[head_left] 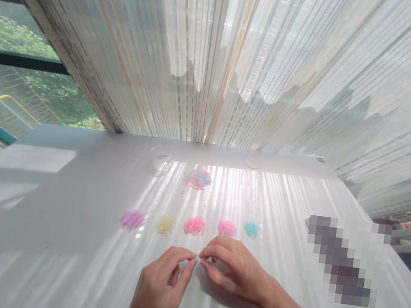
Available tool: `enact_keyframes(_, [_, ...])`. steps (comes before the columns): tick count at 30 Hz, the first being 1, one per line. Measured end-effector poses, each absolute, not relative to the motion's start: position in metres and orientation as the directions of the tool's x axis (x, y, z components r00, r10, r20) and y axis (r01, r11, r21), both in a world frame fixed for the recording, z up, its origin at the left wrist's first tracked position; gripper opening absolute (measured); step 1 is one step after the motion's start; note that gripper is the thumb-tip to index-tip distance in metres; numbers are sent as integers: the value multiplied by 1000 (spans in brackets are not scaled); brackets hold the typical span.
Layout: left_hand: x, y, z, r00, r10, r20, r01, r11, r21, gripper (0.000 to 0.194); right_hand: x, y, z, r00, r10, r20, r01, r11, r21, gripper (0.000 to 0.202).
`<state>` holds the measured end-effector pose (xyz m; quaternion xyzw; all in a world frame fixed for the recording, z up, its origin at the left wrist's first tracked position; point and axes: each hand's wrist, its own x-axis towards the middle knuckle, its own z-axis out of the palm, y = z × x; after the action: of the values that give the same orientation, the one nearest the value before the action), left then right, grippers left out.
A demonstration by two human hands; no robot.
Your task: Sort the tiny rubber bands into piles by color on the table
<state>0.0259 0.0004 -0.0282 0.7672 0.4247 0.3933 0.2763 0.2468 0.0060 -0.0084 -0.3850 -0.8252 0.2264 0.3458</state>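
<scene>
Over the near middle of the white table, my left hand (pixel 164 282) and my right hand (pixel 234 269) meet fingertip to fingertip. Both are closed in a pinch on a tiny pale thing (pixel 198 258), too small to name. Just beyond them is a row of small heaps of thin, loop-like pieces: a purple heap (pixel 133 220), a yellow heap (pixel 165 224), a red-pink heap (pixel 194 225), a light pink heap (pixel 226 227) and a teal heap (pixel 251 228). Behind the row lies a looser heap of mixed colours (pixel 198 179). My right hand is nearest the light pink heap.
A clear round container (pixel 160 161) stands at the back left of the mixed heap. A clear round lid-like disc (pixel 252 161) lies at the back. On the right of the table (pixel 77 238) is a blurred-out object (pixel 340 263). A striped sheer curtain (pixel 210 63) hangs along the far edge.
</scene>
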Motion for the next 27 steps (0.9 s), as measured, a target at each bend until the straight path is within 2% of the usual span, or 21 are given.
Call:
enact_keyframes(5, [26, 0, -28, 342, 864, 370, 470, -499, 728, 7, 247, 7, -7, -462, 792, 399, 485, 602, -635, 12])
enact_keyframes(15, [32, 1, -29, 464, 766, 445, 528, -642, 556, 14, 252, 13, 6, -396, 806, 441, 494, 592, -637, 12])
enact_keyframes(22, [31, -1, -30, 487, 760, 431, 562, -650, 511, 15, 279, 17, 36, -404, 805, 434, 582, 592, -557, 14])
enact_keyframes(25, [31, -1, -29, 481, 756, 444, 570, -654, 497, 17, 308, 28, 37, -367, 844, 391, 656, 533, -535, 16])
enact_keyframes(27, [31, -1, -28, 479, 755, 447, 576, -655, 488, 18, 329, 36, 33, -262, 907, 329, 729, 410, -549, 20])
